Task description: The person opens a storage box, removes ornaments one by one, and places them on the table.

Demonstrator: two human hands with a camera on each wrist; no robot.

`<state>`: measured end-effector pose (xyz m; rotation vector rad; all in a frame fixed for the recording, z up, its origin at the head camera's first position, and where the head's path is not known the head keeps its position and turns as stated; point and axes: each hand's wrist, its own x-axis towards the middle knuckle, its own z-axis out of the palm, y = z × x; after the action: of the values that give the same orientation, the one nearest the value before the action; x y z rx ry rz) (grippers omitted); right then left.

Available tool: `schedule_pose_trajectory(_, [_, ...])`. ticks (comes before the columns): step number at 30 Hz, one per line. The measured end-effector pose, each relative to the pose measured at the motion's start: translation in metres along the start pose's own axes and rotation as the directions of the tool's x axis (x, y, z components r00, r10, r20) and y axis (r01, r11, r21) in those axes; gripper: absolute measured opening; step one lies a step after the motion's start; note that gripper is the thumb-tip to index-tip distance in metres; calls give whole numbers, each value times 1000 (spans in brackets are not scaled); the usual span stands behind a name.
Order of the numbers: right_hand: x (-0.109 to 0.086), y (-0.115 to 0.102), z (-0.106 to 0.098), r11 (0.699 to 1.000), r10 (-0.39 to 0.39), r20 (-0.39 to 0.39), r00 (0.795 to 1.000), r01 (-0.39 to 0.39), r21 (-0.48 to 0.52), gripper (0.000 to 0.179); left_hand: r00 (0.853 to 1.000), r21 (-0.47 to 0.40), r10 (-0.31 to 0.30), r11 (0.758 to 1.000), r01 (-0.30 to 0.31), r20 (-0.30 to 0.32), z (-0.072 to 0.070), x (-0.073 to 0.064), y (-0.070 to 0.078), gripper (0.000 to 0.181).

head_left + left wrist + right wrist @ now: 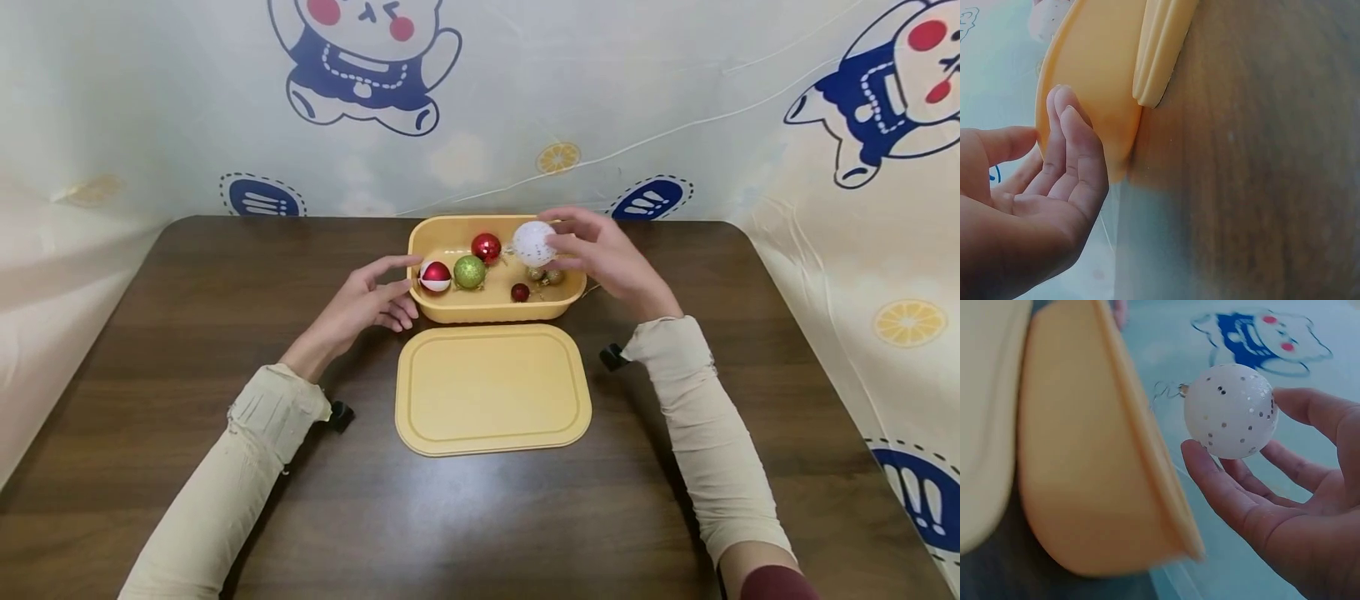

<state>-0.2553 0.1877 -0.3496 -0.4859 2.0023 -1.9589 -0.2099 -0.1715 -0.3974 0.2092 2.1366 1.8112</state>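
My right hand [615, 258] pinches a white bauble [1229, 415] dotted with shiny specks, holding it over the right side of a yellow plastic box [487, 312]. A thin hook sticks out from the bauble's cap in the right wrist view. At the box's left end is my left hand [356, 304], fingers loosely bent, with fingertips right at the rim and nothing in its palm. Inside the box lie a red-and-white bauble [435, 277], a glittery green bauble [469, 272], a shiny red bauble [486, 247], a small dark red bauble [520, 292] and small gold baubles [553, 276].
A flat yellow lid [493, 390] lies on the dark wooden table [480, 525], just in front of the box. Behind the table hangs a pale curtain [495, 100] printed with cartoon figures.
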Motion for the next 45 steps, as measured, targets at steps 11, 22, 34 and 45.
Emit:
schedule_pose_trajectory(11, [-13, -11, -34, 999, -17, -80, 997, 15, -32, 38, 1000, 3, 5, 1000, -5, 8, 2, 2, 3, 43])
schedule_pose_trajectory(22, [-15, -15, -37, 998, 31, -78, 997, -34, -44, 41, 1000, 18, 1, 1000, -1, -1, 2, 2, 3, 43])
schedule_pose_trajectory(34, [-25, -19, -54, 999, 34, -110, 993, -35, -13, 43, 1000, 20, -14, 1000, 14, -3, 4, 0, 1, 43])
schedule_pose_trajectory(45, [-47, -30, -69, 999, 29, -132, 991, -33, -28, 45, 1000, 22, -13, 1000, 13, -7, 2, -1, 1, 42])
